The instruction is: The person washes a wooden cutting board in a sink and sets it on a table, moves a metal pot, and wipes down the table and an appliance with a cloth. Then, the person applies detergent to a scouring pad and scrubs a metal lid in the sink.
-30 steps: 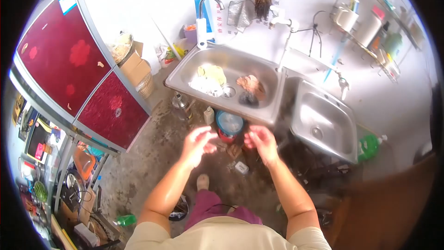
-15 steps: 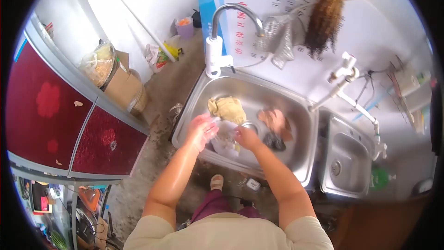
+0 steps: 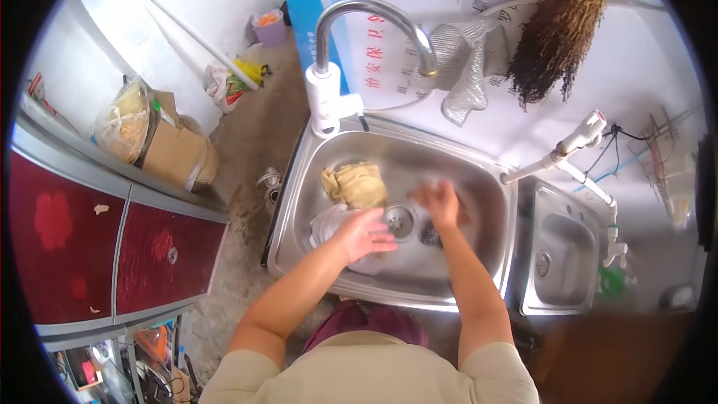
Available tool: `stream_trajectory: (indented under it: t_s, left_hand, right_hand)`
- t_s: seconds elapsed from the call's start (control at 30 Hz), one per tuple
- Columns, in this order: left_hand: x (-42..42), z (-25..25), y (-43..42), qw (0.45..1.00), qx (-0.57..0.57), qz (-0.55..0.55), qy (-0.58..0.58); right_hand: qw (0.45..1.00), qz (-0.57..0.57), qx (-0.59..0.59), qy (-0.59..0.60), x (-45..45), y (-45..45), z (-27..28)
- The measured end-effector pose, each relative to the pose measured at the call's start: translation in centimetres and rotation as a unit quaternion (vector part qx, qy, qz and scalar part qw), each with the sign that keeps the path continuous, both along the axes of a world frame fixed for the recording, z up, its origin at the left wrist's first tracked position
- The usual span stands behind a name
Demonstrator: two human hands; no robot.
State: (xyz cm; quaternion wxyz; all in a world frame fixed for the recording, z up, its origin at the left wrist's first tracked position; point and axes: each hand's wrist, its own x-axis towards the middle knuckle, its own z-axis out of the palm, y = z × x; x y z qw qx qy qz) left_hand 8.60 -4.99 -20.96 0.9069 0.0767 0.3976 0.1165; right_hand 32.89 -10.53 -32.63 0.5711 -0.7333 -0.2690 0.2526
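Note:
In the large steel sink [image 3: 479, 254], my left hand [image 3: 364, 237] is over the near-left part of the basin, its fingers apart and nothing in them. Beneath and beside it lies a crumpled white cloth [image 3: 326, 223], partly hidden by the hand. A folded yellowish-beige cloth [image 3: 357, 184] sits just beyond. My right hand [image 3: 441, 203], smeared by motion, is at a brownish-pink item [image 3: 464, 215] that it mostly covers; whether it grips this is unclear. A small dark bundle [image 3: 430, 236] rests by my right wrist. Between my hands is the drain [image 3: 399, 223].
A white faucet [image 3: 324, 101] with a curved metal spout rises at the sink's far-left corner. To the right are a smaller sink [image 3: 565, 254] and a white pipe tap [image 3: 583, 135]. A straw broom [image 3: 565, 30] hangs on the wall. Red cabinets [image 3: 172, 247] stand left.
My left hand has left the white cloth and opened to its right. My right hand has moved right, from the white cloth to the brownish-pink item. The view has shifted slightly.

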Motion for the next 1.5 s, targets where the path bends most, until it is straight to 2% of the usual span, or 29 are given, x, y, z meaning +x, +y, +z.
stream_trajectory:
  t_s: [0.07, 0.13, 0.17, 0.2, 0.23, 0.27, 0.33, 0.37, 0.4, 0.47, 0.5, 0.57, 0.6, 0.67, 0.77, 0.8, 0.83, 0.87, 0.93, 1.0, 1.07, 1.13, 1.2, 1.33, 1.37, 1.47, 1.5]
  left_hand:
    - [2.2, 1.4, 0.1, 0.999, 0.011, -0.023, -0.031]
    - [4.0, 1.3, 0.6, 0.995, 0.0, -0.036, -0.096]
    - [5.1, 0.3, 0.5, 0.998, 0.017, 0.01, -0.066]
    - [5.8, -2.5, 1.3, 0.986, 0.024, -0.01, -0.165]
    - [5.5, -2.5, 1.8, 0.974, -0.054, -0.097, -0.195]
    - [5.9, -2.7, 1.7, 0.978, -0.08, -0.09, -0.171]
    - [6.8, -3.2, 1.5, 0.981, -0.131, -0.072, -0.122]
    - [7.2, -6.6, 1.4, 0.98, -0.097, -0.041, -0.17]
    - [7.5, -6.6, 1.1, 0.974, -0.062, -0.01, -0.217]
    - [8.5, -4.8, -0.2, 0.991, 0.073, 0.035, -0.105]
    - [9.6, -7.0, -1.0, 0.99, 0.076, 0.075, -0.087]
    - [11.6, -2.9, -2.4, 0.983, 0.034, 0.165, -0.077]
    - [11.5, -5.2, -1.8, 0.962, 0.07, 0.143, -0.222]
    - [11.1, -12.3, -0.6, 0.854, 0.132, 0.092, -0.494]
    - [11.4, -13.9, -1.4, 0.92, 0.223, 0.118, -0.3]
    - [11.2, -14.2, -2.0, 0.933, 0.249, 0.124, -0.229]
    - [9.9, -0.6, -2.5, 0.992, 0.101, 0.067, 0.032]
    - [10.0, -1.5, -2.2, 0.992, 0.11, 0.067, -0.012]
    - [10.0, -4.3, -1.8, 0.985, 0.124, 0.069, -0.1]
    - [9.5, -1.5, -1.8, 0.989, 0.123, 0.036, -0.068]
    - [9.5, 0.6, -1.8, 0.988, 0.147, 0.036, -0.022]
    - [9.0, 0.3, -1.1, 0.986, 0.152, -0.005, -0.075]
    - [8.7, 1.2, -0.8, 0.974, 0.186, -0.028, -0.123]
    - [6.8, 2.5, -0.5, 0.944, 0.166, -0.177, -0.223]
    - [7.0, 3.8, -0.5, 0.942, 0.18, -0.192, -0.206]
    - [7.1, 2.2, -0.6, 0.945, 0.201, -0.209, -0.154]
    - [7.5, 3.4, -1.1, 0.96, 0.167, -0.214, -0.072]
  right_hand:
    - [0.986, 0.019, -0.004, -0.167, -4.2, -1.3, 6.1]
    - [0.993, 0.054, 0.102, 0.003, -8.8, -2.8, 13.0]
    - [0.99, 0.087, 0.108, -0.006, -10.0, -3.7, 13.3]
    - [0.986, 0.12, 0.112, -0.015, -11.1, -4.6, 13.6]
    - [0.975, 0.147, 0.134, -0.096, -12.5, -5.0, 15.1]
    - [0.957, 0.173, 0.155, -0.176, -13.7, -5.3, 16.5]
    - [0.937, 0.202, 0.172, -0.229, -14.9, -5.7, 16.9]
    - [0.925, 0.217, 0.181, -0.255, -15.0, -5.8, 16.9]
    - [0.913, 0.19, 0.201, -0.3, -14.5, -5.3, 16.0]
    - [0.881, 0.134, 0.237, -0.386, -12.6, -2.5, 12.3]
    - [0.98, 0.056, 0.162, -0.1, -9.4, -0.1, 10.9]
    - [0.985, -0.037, 0.07, 0.152, -7.4, 1.0, 8.8]
    - [0.99, -0.042, 0.083, 0.103, -8.0, 1.1, 8.2]
    - [0.992, -0.022, 0.119, -0.037, -9.0, 0.6, 8.2]
    - [0.938, 0.049, 0.183, -0.29, -10.8, -1.2, 10.2]
    - [0.98, 0.035, 0.15, -0.127, -10.3, -1.0, 10.3]
    - [0.992, 0.019, 0.116, 0.037, -8.8, 0.0, 10.6]
    - [0.977, 0.002, 0.078, 0.199, -7.5, 0.8, 10.9]
    - [0.935, 0.024, 0.117, 0.335, -6.2, 1.2, 11.5]
    - [0.867, 0.081, 0.115, 0.477, -5.0, 1.1, 12.6]
    - [0.764, 0.174, 0.067, 0.618, -3.9, 0.6, 13.7]
    - [0.821, 0.202, 0.138, 0.516, -3.2, 0.6, 11.5]
    - [0.878, 0.208, 0.187, 0.387, -3.5, 0.5, 13.4]
    - [0.874, 0.363, 0.116, 0.303, -3.5, 0.2, 17.8]
    - [0.854, 0.417, 0.114, 0.288, -2.9, 0.6, 17.5]
    - [0.846, 0.48, 0.082, 0.217, -2.7, 1.1, 17.4]
    - [0.856, 0.475, 0.067, 0.192, -2.9, 1.2, 17.4]
